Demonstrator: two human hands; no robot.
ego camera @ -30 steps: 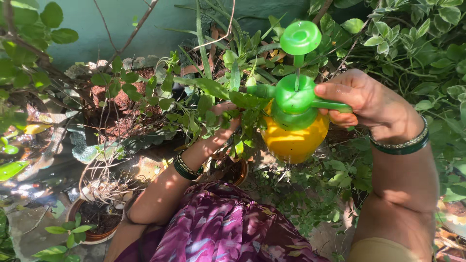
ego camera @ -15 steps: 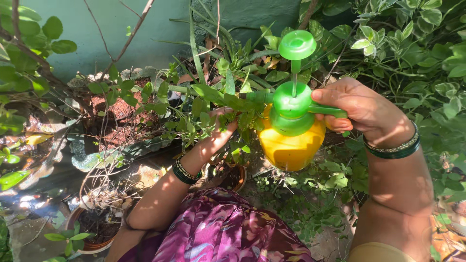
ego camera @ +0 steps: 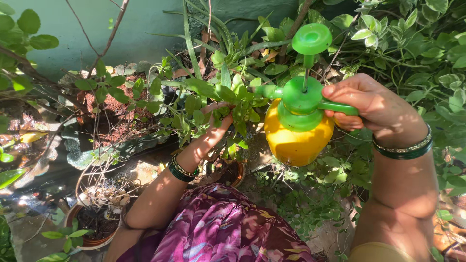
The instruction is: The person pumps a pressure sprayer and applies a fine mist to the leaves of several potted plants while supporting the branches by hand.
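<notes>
Above the pots, right hand (ego camera: 374, 109) grips a yellow-bodied, green-topped sprayer (ego camera: 298, 123); left hand (ego camera: 213, 128) loosely parts leaves (ego camera: 213, 97).

My garden floor (ego camera: 34, 228) is patchy concrete and soil, dappled with sun. At its lower left corner stands a terracotta pot (ego camera: 92, 233) of dark soil with a small green sprig; a tangle of dry roots lies against its upper rim. Nearer the middle sits a second clay pot (ego camera: 228, 173), half hidden by leaves. Along the far edge, by the green wall, a mound of reddish soil (ego camera: 116, 109) — low creeping greenery (ego camera: 301, 206) spreads over the floor's right side.
</notes>
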